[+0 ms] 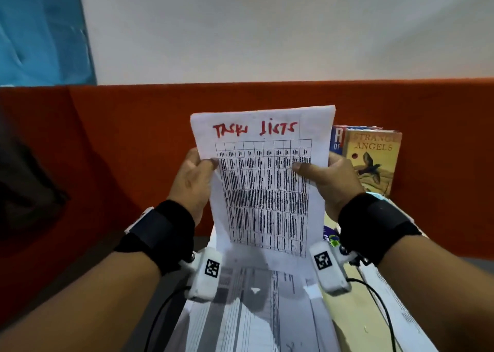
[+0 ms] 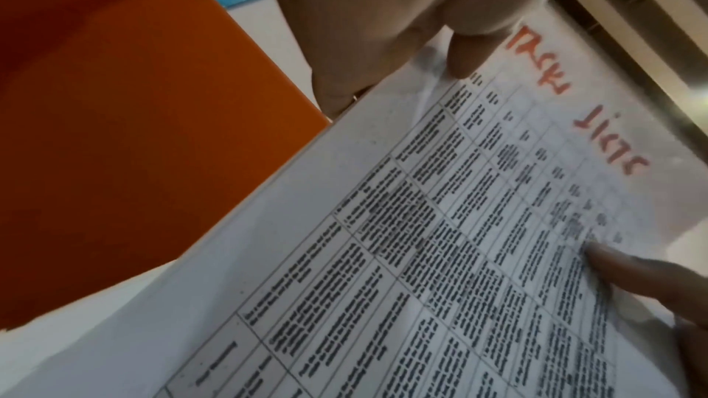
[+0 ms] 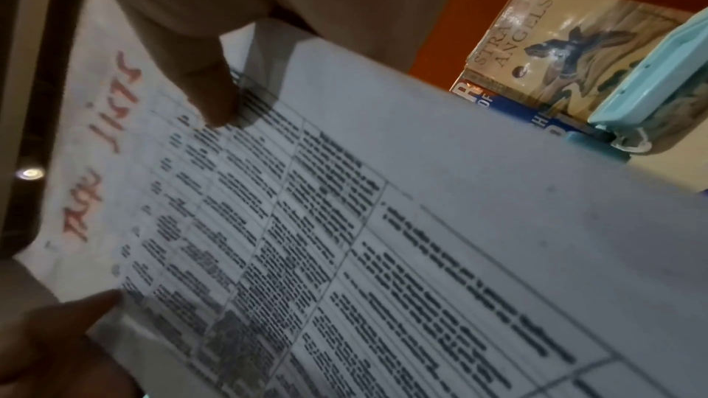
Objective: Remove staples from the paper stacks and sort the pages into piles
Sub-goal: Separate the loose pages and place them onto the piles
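Head view: even, moderate indoor light on the pale wall [image 1: 267, 25], with wide-angle bending of the forearms at the lower corners and soft focus on the sheets [image 1: 254, 311] lying at the bottom edge. Wrist views: dimmer and motion-blurred, the table print on the held page [image 2: 421, 253] smeared. The right thumb [image 3: 206, 93] casts a shadow across the page.

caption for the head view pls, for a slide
Both hands, left hand and right hand, hold up a printed sheet headed in red handwriting.

Upright gridded page [image 1: 263, 180] headed, seemingly, "TASK LISTS" in red.
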Action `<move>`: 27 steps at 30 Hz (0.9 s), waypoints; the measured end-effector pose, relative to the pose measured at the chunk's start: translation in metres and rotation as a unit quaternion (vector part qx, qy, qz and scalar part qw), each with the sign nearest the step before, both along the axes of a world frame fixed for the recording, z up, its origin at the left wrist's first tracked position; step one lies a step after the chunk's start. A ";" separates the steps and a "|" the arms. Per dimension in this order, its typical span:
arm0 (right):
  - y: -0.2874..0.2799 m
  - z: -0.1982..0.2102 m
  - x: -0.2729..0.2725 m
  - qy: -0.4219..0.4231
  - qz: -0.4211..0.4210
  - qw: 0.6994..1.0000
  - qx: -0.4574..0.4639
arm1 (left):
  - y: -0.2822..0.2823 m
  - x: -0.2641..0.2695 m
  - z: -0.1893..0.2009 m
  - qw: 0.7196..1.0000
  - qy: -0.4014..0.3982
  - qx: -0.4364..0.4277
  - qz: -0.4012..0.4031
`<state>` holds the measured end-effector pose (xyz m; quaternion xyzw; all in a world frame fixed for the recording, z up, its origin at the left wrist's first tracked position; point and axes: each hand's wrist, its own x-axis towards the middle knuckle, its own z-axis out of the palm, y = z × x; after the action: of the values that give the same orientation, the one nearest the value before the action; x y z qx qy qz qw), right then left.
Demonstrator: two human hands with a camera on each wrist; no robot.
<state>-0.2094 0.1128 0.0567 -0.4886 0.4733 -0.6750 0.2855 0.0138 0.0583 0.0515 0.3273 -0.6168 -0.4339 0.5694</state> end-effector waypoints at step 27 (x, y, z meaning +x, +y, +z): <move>0.013 0.006 -0.009 0.030 0.107 0.982 0.152 | -0.014 0.005 -0.021 0.998 -0.061 0.007 -0.021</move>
<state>-0.2184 0.1262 0.0626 -0.5072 0.5241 -0.5455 0.4129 0.0185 0.0439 0.0305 0.3443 -0.6536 -0.4295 0.5195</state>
